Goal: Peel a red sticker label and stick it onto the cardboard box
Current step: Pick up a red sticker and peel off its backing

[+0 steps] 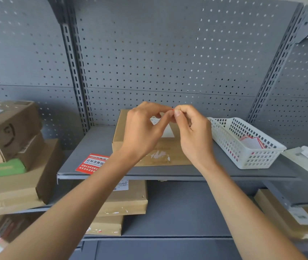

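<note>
Both hands pinch one red sticker label (172,109) together, left hand (143,128) and right hand (192,130) meeting fingertip to fingertip; the cardboard box (133,147) lies directly beneath, toward 6 o'clock, equally near both.

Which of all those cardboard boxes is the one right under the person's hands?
The flat cardboard box on the grey middle shelf, beside the white basket. The other boxes sit stacked at left or on lower shelves.
</note>
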`<act>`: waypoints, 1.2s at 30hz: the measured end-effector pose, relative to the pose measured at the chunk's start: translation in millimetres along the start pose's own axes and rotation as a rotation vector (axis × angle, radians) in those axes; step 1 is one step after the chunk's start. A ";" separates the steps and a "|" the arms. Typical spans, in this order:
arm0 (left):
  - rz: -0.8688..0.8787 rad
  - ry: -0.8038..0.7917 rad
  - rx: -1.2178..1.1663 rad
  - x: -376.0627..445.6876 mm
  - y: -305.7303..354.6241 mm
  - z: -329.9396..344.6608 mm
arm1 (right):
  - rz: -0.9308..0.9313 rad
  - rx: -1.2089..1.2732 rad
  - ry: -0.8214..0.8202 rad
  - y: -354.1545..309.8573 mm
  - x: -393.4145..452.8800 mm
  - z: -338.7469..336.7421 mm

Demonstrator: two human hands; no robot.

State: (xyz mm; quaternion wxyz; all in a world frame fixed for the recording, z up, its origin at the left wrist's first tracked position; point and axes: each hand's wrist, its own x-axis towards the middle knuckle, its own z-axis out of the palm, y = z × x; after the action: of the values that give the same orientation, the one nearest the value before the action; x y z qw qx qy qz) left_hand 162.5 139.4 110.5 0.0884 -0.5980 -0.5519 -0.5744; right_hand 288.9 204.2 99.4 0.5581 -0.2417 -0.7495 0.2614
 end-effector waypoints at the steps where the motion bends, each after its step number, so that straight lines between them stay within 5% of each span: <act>1: -0.009 -0.005 -0.008 -0.4 0.5 -0.1 | -0.007 -0.013 -0.003 0.1 0.0 -0.3; 16: 0.014 -0.006 -0.002 2.5 -6.8 -2.7 | 0.054 0.083 -0.066 -1.5 4.3 0.7; 29: -0.219 -0.086 -0.153 15.4 -14.1 -7.5 | 0.038 -0.015 -0.045 -0.2 9.4 -1.5; 36: -0.396 0.035 -0.259 28.8 -34.7 -17.0 | 0.127 0.008 0.026 14.4 16.9 -13.1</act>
State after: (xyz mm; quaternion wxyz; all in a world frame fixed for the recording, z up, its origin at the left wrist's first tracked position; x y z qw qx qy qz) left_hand 118.3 156.0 120.3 -0.0940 -0.4742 -0.5786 -0.6570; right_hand 298.2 227.6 105.1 0.5509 -0.2901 -0.7244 0.2962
